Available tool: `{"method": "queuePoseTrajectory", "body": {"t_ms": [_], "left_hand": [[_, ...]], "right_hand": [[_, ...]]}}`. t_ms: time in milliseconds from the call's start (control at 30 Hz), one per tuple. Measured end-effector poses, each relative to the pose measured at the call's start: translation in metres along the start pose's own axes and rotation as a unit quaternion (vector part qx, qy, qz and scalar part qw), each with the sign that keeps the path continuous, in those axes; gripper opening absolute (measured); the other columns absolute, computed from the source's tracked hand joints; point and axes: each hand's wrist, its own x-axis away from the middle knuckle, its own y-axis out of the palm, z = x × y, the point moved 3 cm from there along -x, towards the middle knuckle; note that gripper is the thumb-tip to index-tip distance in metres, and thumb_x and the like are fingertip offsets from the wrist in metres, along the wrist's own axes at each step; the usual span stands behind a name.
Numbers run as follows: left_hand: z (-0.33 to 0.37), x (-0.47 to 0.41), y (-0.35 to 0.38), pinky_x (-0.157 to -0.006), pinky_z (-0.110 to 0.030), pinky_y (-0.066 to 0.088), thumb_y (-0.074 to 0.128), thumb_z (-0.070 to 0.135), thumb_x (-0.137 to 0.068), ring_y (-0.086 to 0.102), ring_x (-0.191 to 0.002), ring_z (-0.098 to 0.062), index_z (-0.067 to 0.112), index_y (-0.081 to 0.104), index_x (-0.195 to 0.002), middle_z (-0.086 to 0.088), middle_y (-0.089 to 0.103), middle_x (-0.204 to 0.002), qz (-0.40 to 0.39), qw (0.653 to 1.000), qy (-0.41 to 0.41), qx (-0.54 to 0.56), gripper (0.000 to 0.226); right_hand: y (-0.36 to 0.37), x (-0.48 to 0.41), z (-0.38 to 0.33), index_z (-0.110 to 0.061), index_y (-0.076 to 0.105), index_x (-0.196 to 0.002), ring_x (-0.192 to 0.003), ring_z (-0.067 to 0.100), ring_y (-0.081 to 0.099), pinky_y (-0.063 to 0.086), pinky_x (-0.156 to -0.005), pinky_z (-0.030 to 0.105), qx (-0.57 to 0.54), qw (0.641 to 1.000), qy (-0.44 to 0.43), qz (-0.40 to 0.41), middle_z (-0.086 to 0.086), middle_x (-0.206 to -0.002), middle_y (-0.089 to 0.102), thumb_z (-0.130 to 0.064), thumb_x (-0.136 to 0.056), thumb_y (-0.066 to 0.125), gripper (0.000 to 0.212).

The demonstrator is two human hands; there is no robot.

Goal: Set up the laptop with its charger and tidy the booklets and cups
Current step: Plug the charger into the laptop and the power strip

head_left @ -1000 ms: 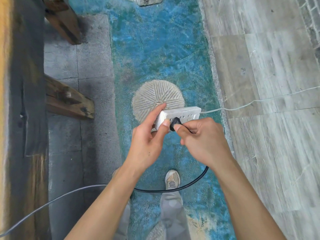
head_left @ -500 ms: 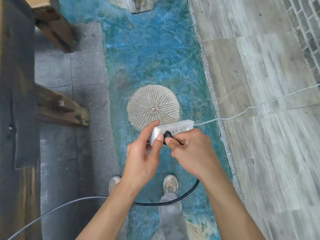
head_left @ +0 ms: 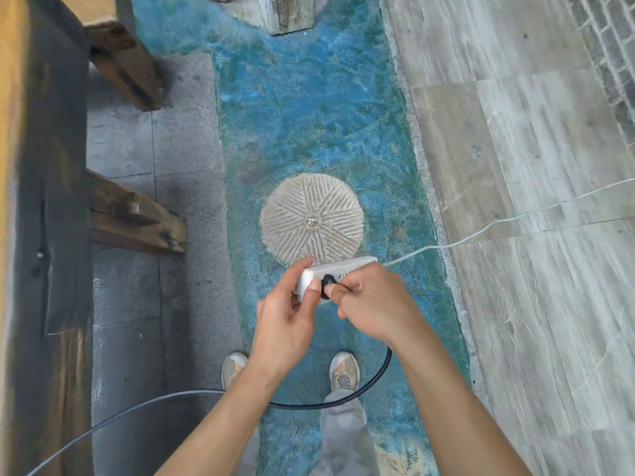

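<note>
Plugging in | your left hand (head_left: 285,324) gripped the power strip (head_left: 347,266) to steady it, I guess | right hand (head_left: 374,304) pinched the black plug (head_left: 326,281) at its socket

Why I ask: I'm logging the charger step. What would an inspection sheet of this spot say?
Surface: blue painted floor, round grooved stone disc.
Job's things: black plug at white power strip; seating unclear.
Clutter: nothing seen.
Grippers: left hand grips the strip; right hand pinches the plug.
Cables: black cable loops under the arms; white cord runs right.
Surroundings: wooden bench legs left; shoes below.
</note>
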Motion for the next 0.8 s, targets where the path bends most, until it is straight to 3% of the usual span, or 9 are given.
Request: {"method": "queuePoseTrajectory", "body": {"t_ms": [100,167,267,367,467,533,633,700,800], "left_hand": [[-0.021,-0.002,0.01,-0.058,-0.037,0.053,0.057,0.033,-0.102,0.05,-0.057,-0.01,0.037,0.06,-0.13,-0.006,0.063,-0.065,-0.005,0.996,-0.062,0.063,0.029],[-0.038,-0.003,0.016,-0.077,-0.042,0.055,0.059,0.03,-0.101,0.055,-0.063,-0.015,0.028,0.058,-0.137,-0.008,0.065,-0.073,-0.001,0.991,-0.103,0.083,0.036],[-0.068,-0.006,0.015,-0.084,-0.031,0.052,0.058,0.033,-0.101,0.06,-0.071,-0.007,0.023,0.053,-0.141,0.005,0.066,-0.071,-0.009,0.987,-0.145,0.073,0.041],[-0.104,0.0,0.012,-0.089,-0.033,0.051,0.055,0.042,-0.101,0.065,-0.089,-0.014,0.023,0.049,-0.145,0.002,0.072,-0.092,-0.077,0.969,-0.234,0.022,0.048],[-0.129,0.024,-0.002,-0.08,-0.032,0.049,0.045,0.058,-0.099,0.067,-0.088,-0.021,0.025,0.063,-0.117,0.001,0.068,-0.087,-0.21,0.927,-0.296,-0.097,0.042],[-0.145,0.038,-0.021,-0.088,-0.032,0.049,0.037,0.064,-0.099,0.069,-0.09,-0.023,0.018,0.068,-0.1,0.0,0.07,-0.084,-0.269,0.897,-0.31,-0.164,0.055],[-0.161,0.053,-0.056,-0.087,-0.032,0.048,0.031,0.044,-0.107,0.068,-0.066,-0.009,0.017,0.062,-0.128,-0.001,0.069,-0.091,-0.361,0.845,-0.284,-0.274,0.047],[-0.167,0.06,-0.078,-0.088,-0.036,0.048,0.032,0.03,-0.107,0.065,-0.076,-0.02,0.02,0.055,-0.135,-0.009,0.069,-0.103,-0.384,0.815,-0.249,-0.356,0.038],[-0.172,0.067,-0.116,-0.079,-0.036,0.051,0.032,0.059,-0.102,0.066,-0.093,-0.033,0.022,0.055,-0.073,-0.01,0.071,-0.097,-0.332,0.815,-0.255,-0.4,0.052]], "right_hand": [[0.013,-0.011,0.006,-0.009,0.072,-0.074,-0.053,0.017,0.06,0.043,-0.049,0.026,0.027,0.998,0.032,-0.039,0.006,-0.068,0.073,-0.041,-0.093,0.06,0.039],[0.03,-0.012,0.018,-0.014,0.071,-0.082,-0.046,0.011,0.058,0.043,-0.047,0.023,-0.081,0.989,0.073,-0.101,0.0,-0.069,0.075,-0.033,-0.097,0.057,0.028],[0.057,-0.006,0.041,-0.01,0.066,-0.094,-0.039,0.008,0.045,0.032,-0.037,0.019,-0.327,0.919,0.158,-0.155,0.002,-0.058,0.065,-0.013,-0.101,0.055,0.013],[0.079,-0.002,0.061,0.0,0.063,-0.108,-0.04,0.01,0.045,0.033,-0.036,0.018,-0.472,0.841,0.228,-0.135,0.004,-0.053,0.06,-0.002,-0.101,0.05,0.015],[0.1,-0.008,0.064,-0.003,0.06,-0.107,-0.05,0.014,0.055,0.046,-0.049,0.022,-0.603,0.743,0.272,-0.099,0.006,-0.061,0.063,-0.001,-0.103,0.047,0.014],[0.116,-0.014,0.063,-0.005,0.058,-0.103,-0.063,0.018,0.059,0.05,-0.063,0.028,-0.656,0.691,0.296,-0.067,0.008,-0.07,0.064,-0.002,-0.102,0.049,0.009],[0.148,-0.019,0.065,-0.006,0.056,-0.099,-0.077,0.021,0.063,0.053,-0.072,0.033,-0.673,0.662,0.326,-0.045,0.009,-0.079,0.065,-0.002,-0.102,0.05,0.008],[0.173,-0.018,0.064,-0.005,0.057,-0.101,-0.086,0.023,0.065,0.054,-0.076,0.037,-0.667,0.659,0.344,-0.052,0.01,-0.088,0.064,-0.003,-0.103,0.05,0.007],[0.212,-0.016,0.057,0.0,0.057,-0.101,-0.091,0.024,0.063,0.052,-0.088,0.041,-0.677,0.636,0.366,-0.052,0.012,-0.095,0.061,-0.004,-0.103,0.05,0.008]]}}
